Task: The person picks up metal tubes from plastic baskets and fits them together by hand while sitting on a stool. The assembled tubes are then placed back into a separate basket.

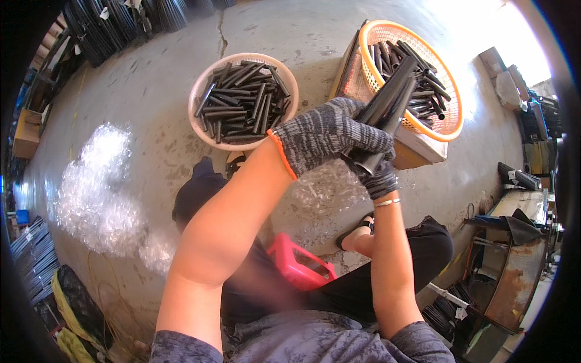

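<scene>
Two or three glossy black tubes (pixel 390 97) are bunched in front of me, slanting up to the right. My left hand (pixel 330 133), in a grey-black knitted glove with an orange cuff, is closed around their lower part. Just below it, my gloved right hand (pixel 381 181) is wrapped about the near ends, its fingers partly hidden by the tubes. Beyond the bunch stands an orange-rimmed basket (pixel 458 100) with many short black tubes inside; the held tubes overlap it in view. A pale pink basket (pixel 193 100) full of similar tubes sits on the floor to the left.
A box (pixel 423 152) supports the orange-rimmed basket. Clear plastic wrap (pixel 100 187) lies heaped on the floor at left. Between my legs is a pink plastic stool (pixel 296 266). At right stands a rusty metal bench (pixel 514 278); bundles of dark rods (pixel 112 27) lean at the back left.
</scene>
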`<state>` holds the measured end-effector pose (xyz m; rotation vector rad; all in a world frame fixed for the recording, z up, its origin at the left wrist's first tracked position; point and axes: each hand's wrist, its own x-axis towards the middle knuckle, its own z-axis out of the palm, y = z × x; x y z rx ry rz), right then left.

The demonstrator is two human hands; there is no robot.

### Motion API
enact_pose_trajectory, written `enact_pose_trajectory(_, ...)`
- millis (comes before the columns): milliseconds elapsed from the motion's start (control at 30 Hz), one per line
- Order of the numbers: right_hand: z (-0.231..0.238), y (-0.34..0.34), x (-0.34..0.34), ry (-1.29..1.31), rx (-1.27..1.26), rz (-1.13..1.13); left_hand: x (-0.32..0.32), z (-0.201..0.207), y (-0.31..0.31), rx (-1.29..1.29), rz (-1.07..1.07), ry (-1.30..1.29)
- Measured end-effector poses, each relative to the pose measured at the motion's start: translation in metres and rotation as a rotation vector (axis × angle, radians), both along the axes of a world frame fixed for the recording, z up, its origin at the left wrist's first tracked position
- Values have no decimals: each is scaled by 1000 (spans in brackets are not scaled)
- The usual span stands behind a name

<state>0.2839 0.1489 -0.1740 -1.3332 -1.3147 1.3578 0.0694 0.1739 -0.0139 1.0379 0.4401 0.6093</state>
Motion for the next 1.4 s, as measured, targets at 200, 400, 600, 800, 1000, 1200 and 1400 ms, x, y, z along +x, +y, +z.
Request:
enact_pose_trajectory(200,-204,-115,83,-994,-722,206,0,1,0,-112,-24,-34)
enact_pose_trajectory(400,-152,-65,91,-1002,-283,149,6,0,5,144,-42,131)
enact_pose_trajectory(600,118,-3,34,174,296,-273,1,-3,6,147,-66,272)
enact_pose_trajectory(800,173,-5,37,-180,368,277,8,-2,6,228,-319,467)
enact_pose_trajectory(1000,149,-24,32,-163,-11,117,2,-6,18,411,15,478)
enact_pose_trajectory(1200,117,-4,44,-275,94,-104,2,-26,29,998,809,832)
enact_pose_trajectory(1400,119,-3,40,-537,395,263,29,-25,8,1355,483,779)
